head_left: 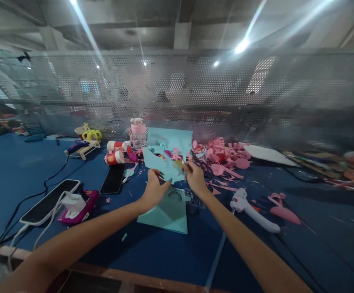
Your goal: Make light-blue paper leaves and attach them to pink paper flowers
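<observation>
My left hand [154, 190] is at the lower edge of a raised light-blue sheet [157, 163], its curled fingertips and thumb apart. Whether it touches the sheet is unclear. The fingers of my right hand [196, 178] are pinched together at the sheet's right edge. A small yellowish patch [177, 164] shows beside them, and what they grip is too blurred to name. Below my hands, another light-blue sheet [167, 219] lies flat on the blue table, with a shadow across it. A third light-blue sheet [170, 138] stands behind.
Pink scraps [222, 154] are heaped at the back right. A white glue gun [253, 211] lies beside my right forearm. To the left are a black phone [112, 179], a white-framed phone [50, 202], a purple power strip [80, 211] and cables. A clear bottle [138, 136] stands behind.
</observation>
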### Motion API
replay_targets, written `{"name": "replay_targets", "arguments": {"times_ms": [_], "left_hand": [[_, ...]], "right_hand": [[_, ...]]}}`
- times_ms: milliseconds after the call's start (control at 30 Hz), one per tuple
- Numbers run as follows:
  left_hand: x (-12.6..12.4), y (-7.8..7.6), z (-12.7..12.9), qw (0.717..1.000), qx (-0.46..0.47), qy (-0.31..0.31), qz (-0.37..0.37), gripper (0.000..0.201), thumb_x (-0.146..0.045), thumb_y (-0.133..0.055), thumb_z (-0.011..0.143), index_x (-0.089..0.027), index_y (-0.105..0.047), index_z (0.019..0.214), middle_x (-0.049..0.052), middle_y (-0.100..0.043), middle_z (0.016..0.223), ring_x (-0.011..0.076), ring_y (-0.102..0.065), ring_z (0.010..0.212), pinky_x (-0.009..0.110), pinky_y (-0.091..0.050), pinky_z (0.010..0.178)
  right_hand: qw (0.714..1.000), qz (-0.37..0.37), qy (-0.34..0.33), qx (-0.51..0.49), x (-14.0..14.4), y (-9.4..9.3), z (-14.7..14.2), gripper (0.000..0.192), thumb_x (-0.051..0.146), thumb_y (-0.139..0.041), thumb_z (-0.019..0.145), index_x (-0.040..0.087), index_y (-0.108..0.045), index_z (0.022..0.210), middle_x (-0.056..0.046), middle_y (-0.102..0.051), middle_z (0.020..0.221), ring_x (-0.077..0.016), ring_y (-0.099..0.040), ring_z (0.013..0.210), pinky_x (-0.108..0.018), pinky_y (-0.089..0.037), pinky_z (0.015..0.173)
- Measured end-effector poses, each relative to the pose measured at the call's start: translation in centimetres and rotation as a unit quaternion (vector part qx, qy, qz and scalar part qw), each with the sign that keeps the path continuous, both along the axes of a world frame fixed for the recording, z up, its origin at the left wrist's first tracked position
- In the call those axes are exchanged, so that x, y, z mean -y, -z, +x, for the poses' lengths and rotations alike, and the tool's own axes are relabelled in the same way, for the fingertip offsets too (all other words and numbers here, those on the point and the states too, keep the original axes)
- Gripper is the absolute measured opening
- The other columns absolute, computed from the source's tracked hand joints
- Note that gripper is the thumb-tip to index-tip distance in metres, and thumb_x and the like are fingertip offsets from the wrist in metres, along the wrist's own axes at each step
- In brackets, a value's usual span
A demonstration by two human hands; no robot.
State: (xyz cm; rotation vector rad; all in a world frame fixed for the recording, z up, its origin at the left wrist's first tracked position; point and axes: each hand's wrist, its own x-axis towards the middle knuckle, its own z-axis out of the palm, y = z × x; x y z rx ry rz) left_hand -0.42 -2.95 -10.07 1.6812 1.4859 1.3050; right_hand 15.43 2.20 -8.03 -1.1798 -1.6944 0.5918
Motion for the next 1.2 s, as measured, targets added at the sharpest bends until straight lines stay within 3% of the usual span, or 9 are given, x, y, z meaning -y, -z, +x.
{"name": "replay_targets", "arguments": {"times_ms": [67,133,267,467,700,867,1000,1100,1200], "left_hand": [[-1.7,0.0,0.1,0.997,0.071,-0.001,-0.018,0.053,-0.022,-0.066,0.064,-0.016,-0.030,0.103,0.005,-0.041,0.094,0.0115,-0.050,0.076,0.028,-0.047,0.067],[-2.8,0.1,0.1,0.989,0.125,0.075,-0.020,0.062,-0.019,-0.068,0.061,-0.017,-0.030,0.109,0.006,-0.041,0.099,0.0120,-0.050,0.080,0.025,-0.047,0.064],[-3.1,0.4,0.2,0.970,0.136,0.200,0.037,0.051,-0.020,-0.071,0.060,-0.019,-0.047,0.104,0.006,-0.042,0.107,0.0138,-0.047,0.092,0.025,-0.045,0.074],[-2.6,0.9,1.1,0.948,0.219,0.219,0.078,0.020,-0.030,-0.070,0.064,-0.015,-0.056,0.064,0.003,-0.048,0.084,0.0138,-0.047,0.083,0.024,-0.038,0.071],[-2.5,1.5,0.5,0.917,0.276,0.288,-0.010,0.028,-0.040,-0.065,0.069,-0.015,-0.051,0.071,0.000,-0.055,0.067,0.0094,-0.048,0.061,0.021,-0.034,0.057],[-2.2,1.3,0.4,0.883,0.366,0.284,-0.068,0.032,-0.041,-0.068,0.066,-0.015,-0.051,0.072,-0.001,-0.058,0.068,0.0077,-0.050,0.062,0.020,-0.036,0.060],[-2.2,1.7,0.6,0.865,0.410,0.267,-0.108,0.035,-0.042,-0.070,0.063,-0.015,-0.049,0.071,-0.002,-0.057,0.065,0.0062,-0.048,0.057,0.018,-0.034,0.054],[-2.3,2.1,0.7,0.843,0.443,0.277,-0.126,0.036,-0.040,-0.072,0.062,-0.015,-0.047,0.070,-0.003,-0.056,0.063,0.0049,-0.046,0.054,0.017,-0.032,0.051],[-2.4,2.0,0.7,0.826,0.470,0.275,-0.145,0.036,-0.038,-0.073,0.061,-0.016,-0.046,0.070,-0.005,-0.053,0.060,0.0043,-0.044,0.052,0.017,-0.032,0.049]], "right_hand": [[0.992,-0.039,-0.003,-0.119,-0.2,0.2,-0.6,0.022,0.037,-0.039,0.081,0.019,-0.046,0.070,0.001,-0.052,0.059,-0.0098,-0.042,0.042,-0.024,-0.037,0.042],[0.984,-0.052,-0.003,-0.168,-0.2,0.7,-1.2,0.021,0.037,-0.038,0.079,0.019,-0.045,0.071,0.002,-0.051,0.056,-0.0087,-0.039,0.039,-0.022,-0.034,0.037],[0.973,-0.059,0.003,-0.222,0.5,1.9,-2.1,0.023,0.042,-0.047,0.074,0.019,-0.047,0.069,0.005,-0.046,0.051,-0.0083,-0.040,0.040,-0.021,-0.034,0.038],[0.959,-0.089,-0.013,-0.268,1.6,2.7,-3.2,0.036,0.049,-0.058,0.065,0.018,-0.043,0.053,0.006,-0.041,0.045,-0.0071,-0.036,0.041,-0.020,-0.031,0.038],[0.932,-0.143,-0.016,-0.332,1.3,3.3,-2.2,0.034,0.048,-0.063,0.064,0.017,-0.051,0.057,0.006,-0.042,0.044,-0.0048,-0.033,0.038,-0.019,-0.027,0.037],[0.831,-0.228,-0.069,-0.503,1.2,3.2,-2.0,0.028,0.036,-0.072,0.059,0.019,-0.052,0.067,0.006,-0.051,0.053,-0.0039,-0.037,0.038,-0.016,-0.033,0.036],[0.751,-0.304,-0.167,-0.563,1.2,2.3,-1.0,0.022,0.030,-0.068,0.067,0.018,-0.050,0.064,0.005,-0.058,0.064,0.0014,-0.022,0.031,-0.011,-0.025,0.027],[0.720,-0.319,-0.232,-0.571,1.1,1.7,-0.4,0.019,0.027,-0.062,0.074,0.017,-0.051,0.062,0.005,-0.054,0.061,0.0013,-0.023,0.031,-0.009,-0.022,0.024],[0.711,-0.309,-0.206,-0.597,1.1,1.4,-0.4,0.011,0.019,-0.064,0.073,0.018,-0.054,0.068,0.004,-0.055,0.059,-0.0014,-0.041,0.039,-0.007,-0.030,0.028]]}}
